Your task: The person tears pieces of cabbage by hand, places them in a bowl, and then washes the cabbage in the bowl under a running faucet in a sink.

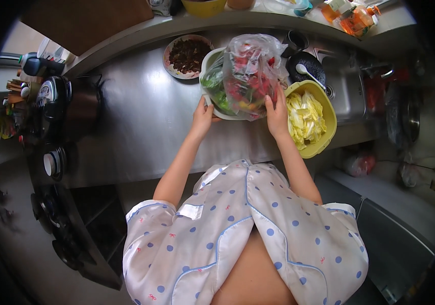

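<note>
My left hand [202,114] grips the handle at the near left of a pale plastic basin [207,61]. Inside lie green vegetables in a clear plastic bag [215,89]. On top and to the right sits a second clear plastic bag [253,72] with red peppers. My right hand [277,112] holds the right side of that bag, thumb in front; whether its fingers also grip the basin's rim is hidden. Just right of this hand stands a yellow-green plastic basin [332,129] holding torn cabbage leaves [307,118].
Behind on the steel counter [137,106] is a plate of dark chopped food [189,53]. A dark cup [295,42] and a white spoon [309,72] on a black round dish [297,63] stand near the sink [345,91]. Leftward are a black cooker [51,103] and stacked bowls [53,162].
</note>
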The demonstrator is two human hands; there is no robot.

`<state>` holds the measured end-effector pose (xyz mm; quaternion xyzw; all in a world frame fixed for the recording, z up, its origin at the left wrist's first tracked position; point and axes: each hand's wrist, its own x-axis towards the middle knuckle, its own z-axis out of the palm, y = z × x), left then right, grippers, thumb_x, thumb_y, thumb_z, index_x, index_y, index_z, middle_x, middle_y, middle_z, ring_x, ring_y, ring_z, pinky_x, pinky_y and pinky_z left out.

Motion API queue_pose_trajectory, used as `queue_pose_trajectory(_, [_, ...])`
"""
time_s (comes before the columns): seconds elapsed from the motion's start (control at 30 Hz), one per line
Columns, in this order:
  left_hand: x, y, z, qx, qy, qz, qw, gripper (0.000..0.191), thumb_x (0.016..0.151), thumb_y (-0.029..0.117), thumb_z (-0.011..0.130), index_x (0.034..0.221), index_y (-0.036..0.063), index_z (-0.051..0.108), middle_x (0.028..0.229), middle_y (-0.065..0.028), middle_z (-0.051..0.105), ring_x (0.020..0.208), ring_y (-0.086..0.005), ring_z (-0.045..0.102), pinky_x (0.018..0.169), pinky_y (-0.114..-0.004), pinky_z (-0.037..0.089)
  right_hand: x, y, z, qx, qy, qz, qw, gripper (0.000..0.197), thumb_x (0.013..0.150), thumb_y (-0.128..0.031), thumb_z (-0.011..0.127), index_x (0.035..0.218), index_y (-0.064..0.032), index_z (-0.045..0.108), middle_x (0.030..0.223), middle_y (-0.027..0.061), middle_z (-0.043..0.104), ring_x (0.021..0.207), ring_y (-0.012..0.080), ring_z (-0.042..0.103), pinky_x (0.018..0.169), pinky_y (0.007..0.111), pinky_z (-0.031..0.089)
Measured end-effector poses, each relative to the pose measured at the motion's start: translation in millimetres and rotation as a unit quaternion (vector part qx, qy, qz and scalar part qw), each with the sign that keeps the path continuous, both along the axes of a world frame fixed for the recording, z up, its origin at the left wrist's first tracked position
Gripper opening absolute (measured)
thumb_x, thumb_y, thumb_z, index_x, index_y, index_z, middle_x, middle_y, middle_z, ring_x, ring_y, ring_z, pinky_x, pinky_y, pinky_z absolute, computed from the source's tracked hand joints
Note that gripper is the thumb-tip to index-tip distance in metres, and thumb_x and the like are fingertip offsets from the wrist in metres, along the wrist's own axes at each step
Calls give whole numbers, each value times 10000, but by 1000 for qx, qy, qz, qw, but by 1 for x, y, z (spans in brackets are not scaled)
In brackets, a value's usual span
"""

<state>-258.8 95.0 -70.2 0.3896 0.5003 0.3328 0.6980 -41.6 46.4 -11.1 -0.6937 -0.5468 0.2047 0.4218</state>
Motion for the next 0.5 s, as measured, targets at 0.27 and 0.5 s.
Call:
queue_pose_trajectory(0.27, [67, 64, -12, -15, -1, 84, 996, 435, 917, 69, 403, 1342, 53, 313, 986, -127, 572, 765, -182, 616, 572, -298, 559, 54, 76, -16, 9, -34, -18, 999, 537, 912, -304, 443, 1318, 39, 366, 1389, 200, 340, 1291, 329, 327, 1049, 346, 267])
queue_pose_trajectory(0.5, [96, 122, -18, 7, -4, 117, 993, 454, 915, 106, 426, 1349, 45, 307, 1159, -176, 511, 810, -232, 612, 611, -356, 571, 94, 144, -17, 22, -27, 20, 999, 569, 900, -388, 458, 1311, 0, 392, 1389, 208, 338, 1281, 342, 335, 1039, 339, 282])
